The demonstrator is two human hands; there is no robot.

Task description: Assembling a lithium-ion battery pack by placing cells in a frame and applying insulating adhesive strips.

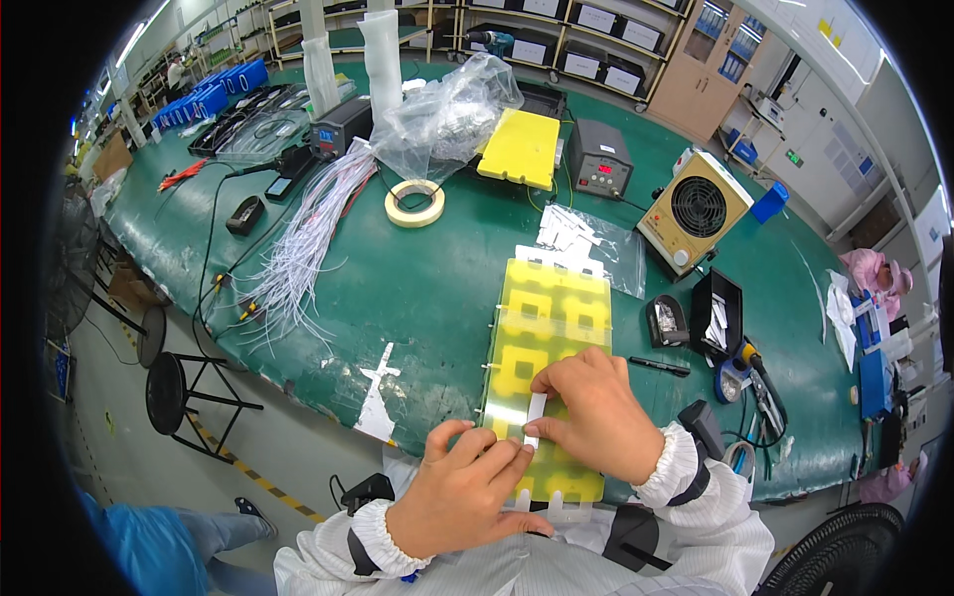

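A yellow panel (512,372) with square blocks under a clear cover lies lengthwise on the green bench in front of me. Pinched between the thumb and forefinger of my right hand (606,412) is a narrow white strip (535,412), held low against the panel's surface. My left hand (462,487) rests over the panel's near left part, its fingertips by the strip's lower end. The left thumb is stretched apart from the fingers, and nothing shows in that hand. White tabs (556,260) stick out at the panel's far end.
White strips (566,230) lie on a clear bag beyond the panel. To the right are a black bin (716,313), a pen (658,367), a soldering iron (760,372) and a fan unit (696,211). White wires (308,243) and a tape roll (414,203) are on the left.
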